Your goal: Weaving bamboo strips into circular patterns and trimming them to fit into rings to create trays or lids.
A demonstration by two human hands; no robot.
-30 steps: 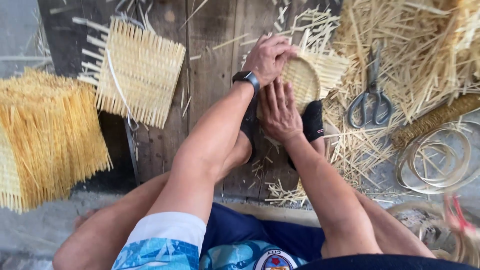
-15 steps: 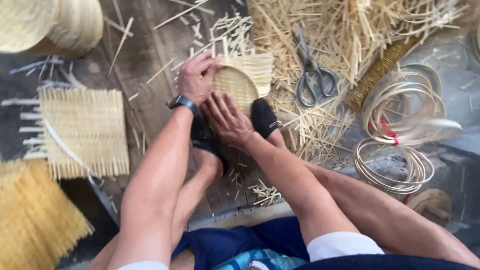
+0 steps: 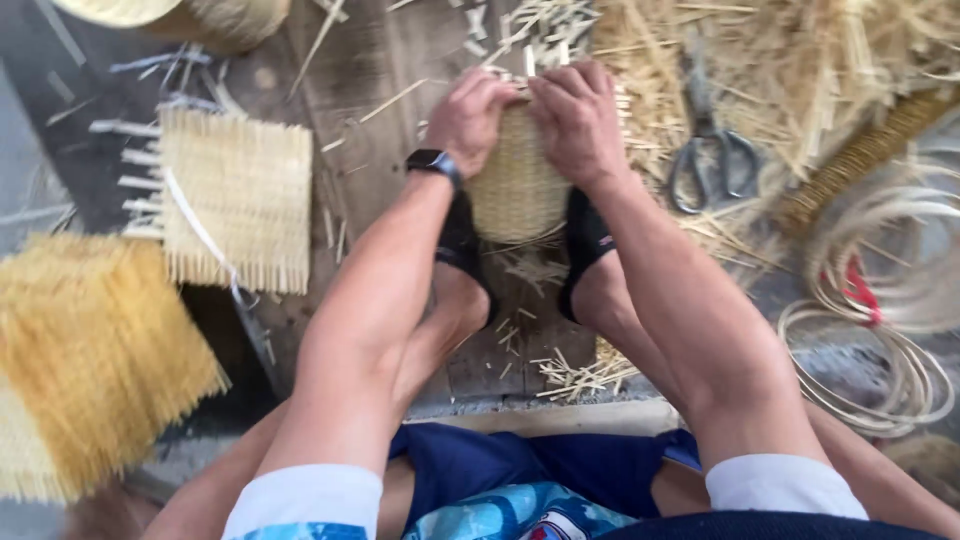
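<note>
**Woven bamboo basket piece gripped at its top edge by both hands**

The woven bamboo basket piece [image 3: 517, 190] stands on a plank floor [image 3: 400, 60], wedged between two feet in dark socks [image 3: 585, 245]. Its upper rim is hidden under the fingers, and its lower edge is lost among loose splints. The left hand [image 3: 470, 118], a black smartwatch [image 3: 434, 162] at its wrist, is curled closed over the piece's top left. The right hand [image 3: 578, 120] is closed over the top right, the two hands almost touching above the piece. What the fingertips pinch cannot be made out.

Right of the piece, near it, lie scissors [image 3: 708, 160] on a heap of bamboo splints [image 3: 800, 60]. Farther right are coils of cane [image 3: 880, 340], cut off by the frame edge. Left of the piece, well apart, lies a flat woven mat [image 3: 245, 210] with free strip ends, and beyond it a blurred yellow bundle of strips [image 3: 80, 350]. Above the mat, a rounded basket [image 3: 200, 15] is cut off at the top.
</note>
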